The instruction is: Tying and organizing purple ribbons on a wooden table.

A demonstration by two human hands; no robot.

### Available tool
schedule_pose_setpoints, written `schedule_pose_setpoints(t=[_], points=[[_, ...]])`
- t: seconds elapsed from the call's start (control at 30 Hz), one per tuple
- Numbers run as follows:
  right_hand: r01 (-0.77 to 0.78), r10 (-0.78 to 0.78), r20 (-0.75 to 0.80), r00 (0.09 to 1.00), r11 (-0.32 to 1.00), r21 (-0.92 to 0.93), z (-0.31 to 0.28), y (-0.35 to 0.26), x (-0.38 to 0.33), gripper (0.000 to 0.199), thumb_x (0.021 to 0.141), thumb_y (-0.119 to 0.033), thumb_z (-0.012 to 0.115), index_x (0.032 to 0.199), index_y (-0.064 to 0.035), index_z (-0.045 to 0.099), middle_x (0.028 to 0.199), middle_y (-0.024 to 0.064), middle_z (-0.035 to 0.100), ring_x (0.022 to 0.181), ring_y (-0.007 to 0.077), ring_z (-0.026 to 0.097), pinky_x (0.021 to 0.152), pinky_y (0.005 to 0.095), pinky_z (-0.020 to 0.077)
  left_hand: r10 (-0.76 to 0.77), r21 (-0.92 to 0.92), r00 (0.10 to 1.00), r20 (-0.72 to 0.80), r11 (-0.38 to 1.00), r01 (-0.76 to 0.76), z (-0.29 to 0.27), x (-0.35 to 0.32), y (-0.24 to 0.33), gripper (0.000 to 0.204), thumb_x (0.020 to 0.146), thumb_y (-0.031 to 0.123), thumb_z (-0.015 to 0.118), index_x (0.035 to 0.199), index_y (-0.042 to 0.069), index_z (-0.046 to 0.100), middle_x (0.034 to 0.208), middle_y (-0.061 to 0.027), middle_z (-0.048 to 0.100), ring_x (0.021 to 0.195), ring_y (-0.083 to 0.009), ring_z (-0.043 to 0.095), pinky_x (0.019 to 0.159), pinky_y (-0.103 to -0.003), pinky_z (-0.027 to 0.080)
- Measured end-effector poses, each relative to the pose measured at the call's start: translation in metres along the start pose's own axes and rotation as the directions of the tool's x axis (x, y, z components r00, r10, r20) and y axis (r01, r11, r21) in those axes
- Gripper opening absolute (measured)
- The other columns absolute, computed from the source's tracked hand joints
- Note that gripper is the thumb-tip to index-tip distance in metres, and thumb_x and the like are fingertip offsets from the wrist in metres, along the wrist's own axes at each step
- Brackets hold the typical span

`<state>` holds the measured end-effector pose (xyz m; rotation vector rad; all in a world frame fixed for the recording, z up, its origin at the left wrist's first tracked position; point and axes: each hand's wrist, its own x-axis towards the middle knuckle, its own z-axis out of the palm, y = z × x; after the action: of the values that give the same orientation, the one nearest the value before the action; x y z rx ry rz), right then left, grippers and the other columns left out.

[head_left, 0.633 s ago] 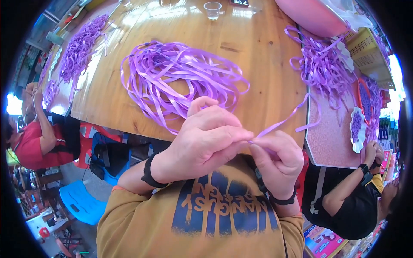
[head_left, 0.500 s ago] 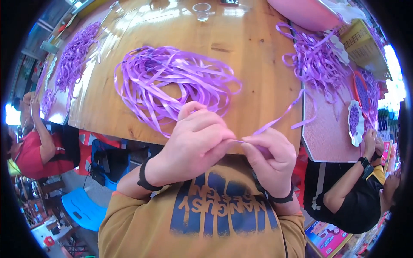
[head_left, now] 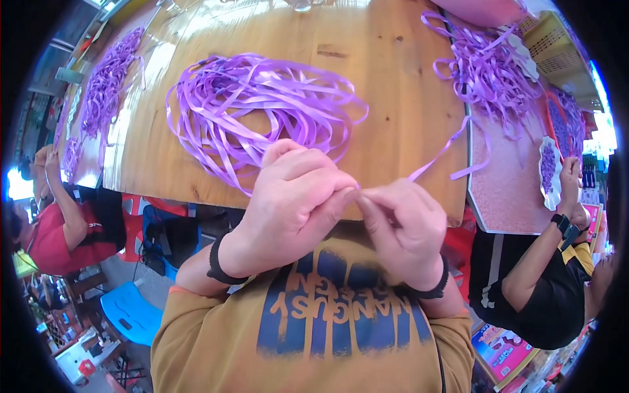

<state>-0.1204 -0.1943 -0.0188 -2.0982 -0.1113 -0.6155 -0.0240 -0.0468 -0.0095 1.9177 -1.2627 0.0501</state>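
In front of my chest, near the front edge of the wooden table (head_left: pixel 400 85), my two hands meet almost fingertip to fingertip. My left hand (head_left: pixel 291 206) is closed in a pinch on a thin purple ribbon. The right hand (head_left: pixel 409 229) pinches too, its thumb and forefinger beside the left fingertips. Most of the held ribbon is hidden behind the fingers. A strand of purple ribbon (head_left: pixel 440 156) runs up and right from behind my right hand and loops over the table's right edge. Just beyond my left hand lies a big looped bundle of purple ribbons (head_left: pixel 216 85).
A tangled ribbon pile (head_left: pixel 488 85), a white scalloped dish (head_left: pixel 557 187) of small purple pieces and a yellow basket (head_left: pixel 557 52) are at right. Another ribbon pile (head_left: pixel 108 85) is at left. People work on both sides. A blue stool (head_left: pixel 134 314) stands lower left.
My fingertips have come closer together, and the short stretch of ribbon between them is now almost hidden. Both hands sit slightly higher in the picture, and the view has shifted a little.
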Motion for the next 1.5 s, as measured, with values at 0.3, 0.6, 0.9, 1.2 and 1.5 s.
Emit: schedule_pose_setpoints(t=[0.3,0.6,0.9,1.2,1.5], points=[[-0.123,0.120,0.027,0.992,0.943,0.309,-0.002,-0.004,-0.004,0.020,0.071,0.008,0.066,0.089,-0.0008,0.065,0.086,0.0105,0.062,0.075,0.0162,0.060,0.064,0.0237,0.0461,-0.109,-0.546,0.952,0.287,0.797,0.257,-0.011,-0.004,-0.004,0.003,0.078,0.004,0.059,0.080,0.001,0.058,0.078,-0.0056,0.055,0.075,-0.0182,0.050,0.070,-0.029,0.039],[-0.038,0.026,0.047,0.999,0.960,0.277,-0.007,0.002,-0.006,0.018,0.071,0.008,0.067,0.087,-0.0005,0.064,0.082,0.0104,0.062,0.070,0.0161,0.061,0.058,0.0244,0.0484,-0.225,-0.688,0.859,0.459,0.521,0.505,-0.002,-0.010,-0.005,0.009,0.084,0.009,0.057,0.088,0.002,0.056,0.080,-0.0009,0.053,0.076,-0.0104,0.049,0.069,-0.023,0.040],[0.193,-0.192,-0.044,0.980,0.981,0.007,0.000,-0.003,-0.008,0.024,0.071,0.009,0.065,0.094,0.0027,0.063,0.082,0.0117,0.062,0.070,0.0196,0.061,0.060,0.0250,0.0500,-0.290,-0.677,0.638,0.713,-0.049,0.734,-0.003,-0.006,-0.007,0.009,0.084,0.007,0.056,0.092,0.004,0.052,0.082,0.0021,0.051,0.073,-0.0044,0.047,0.066,-0.018,0.039],[0.097,-0.094,-0.036,0.995,0.992,0.080,0.000,0.003,-0.011,0.026,0.066,0.012,0.066,0.090,0.0030,0.064,0.084,0.0135,0.062,0.068,0.0202,0.063,0.057,0.0252,0.0512,-0.290,-0.720,0.798,0.529,0.344,0.603,-0.002,-0.009,-0.008,0.012,0.079,0.002,0.060,0.088,0.003,0.054,0.090,-0.0008,0.051,0.083,-0.0080,0.047,0.074,-0.021,0.038],[0.070,-0.048,-0.159,0.986,0.988,0.140,0.005,0.001,-0.007,0.026,0.066,0.010,0.068,0.086,-0.0019,0.058,0.079,0.0101,0.061,0.066,0.0179,0.061,0.055,0.0243,0.0486,-0.129,-0.658,0.977,0.170,0.723,0.210,0.002,-0.010,-0.001,0.010,0.082,0.003,0.057,0.092,0.000,0.057,0.091,-0.0066,0.054,0.085,-0.0142,0.050,0.076,-0.027,0.039]])
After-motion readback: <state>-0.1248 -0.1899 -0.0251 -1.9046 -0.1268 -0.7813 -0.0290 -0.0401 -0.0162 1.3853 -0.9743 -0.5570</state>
